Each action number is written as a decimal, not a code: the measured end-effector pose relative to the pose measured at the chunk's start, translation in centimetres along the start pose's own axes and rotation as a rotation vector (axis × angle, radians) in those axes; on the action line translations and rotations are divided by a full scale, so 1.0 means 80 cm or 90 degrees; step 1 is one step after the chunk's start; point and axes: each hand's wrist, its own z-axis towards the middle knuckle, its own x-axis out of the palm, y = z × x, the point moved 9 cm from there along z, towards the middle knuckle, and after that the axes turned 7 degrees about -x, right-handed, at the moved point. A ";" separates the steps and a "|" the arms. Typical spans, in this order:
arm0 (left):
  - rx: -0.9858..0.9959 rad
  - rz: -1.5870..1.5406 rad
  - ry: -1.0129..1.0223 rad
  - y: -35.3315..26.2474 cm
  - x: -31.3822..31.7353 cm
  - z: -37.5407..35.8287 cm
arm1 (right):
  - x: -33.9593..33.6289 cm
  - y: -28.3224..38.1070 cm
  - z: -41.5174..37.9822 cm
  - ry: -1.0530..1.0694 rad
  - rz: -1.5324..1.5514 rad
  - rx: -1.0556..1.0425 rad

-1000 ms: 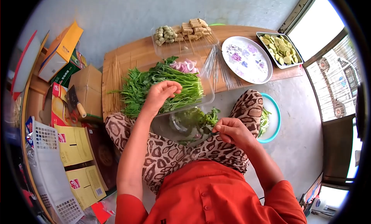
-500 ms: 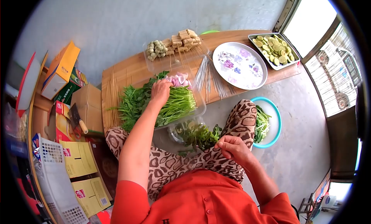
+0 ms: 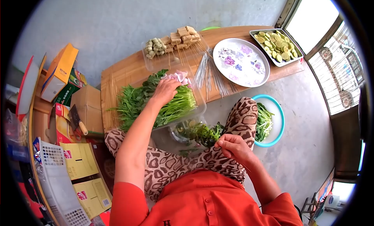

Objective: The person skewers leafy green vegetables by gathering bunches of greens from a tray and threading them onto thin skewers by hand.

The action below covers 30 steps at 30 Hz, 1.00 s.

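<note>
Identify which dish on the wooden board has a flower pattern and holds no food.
The round white plate, printed with purple flowers, between the loose skewers and the metal tray. That tray holds green slices; the clear container holds skewered food.

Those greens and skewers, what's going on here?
A seated person reaches the left hand into a tub of greens on a low wooden table. The right hand rests at the knee, pinching a small sprig. Filled skewers, bare sticks, a flowered plate and a tray of slices lie beyond.
</note>
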 end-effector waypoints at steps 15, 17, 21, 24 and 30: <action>-0.182 -0.285 -0.080 0.057 -0.042 -0.006 | 0.003 0.005 0.005 -0.016 0.001 -0.001; -0.182 -0.296 -0.049 0.061 -0.036 -0.010 | 0.005 0.006 0.006 -0.017 -0.005 0.000; -0.024 -0.193 -0.056 0.032 -0.037 -0.020 | 0.009 0.008 0.009 -0.008 -0.010 -0.003; -0.080 -0.206 0.061 0.032 -0.027 -0.019 | 0.008 0.002 0.010 -0.015 -0.004 -0.002; 0.037 -0.116 -0.029 0.001 -0.028 -0.034 | 0.006 0.004 0.009 -0.016 -0.015 -0.010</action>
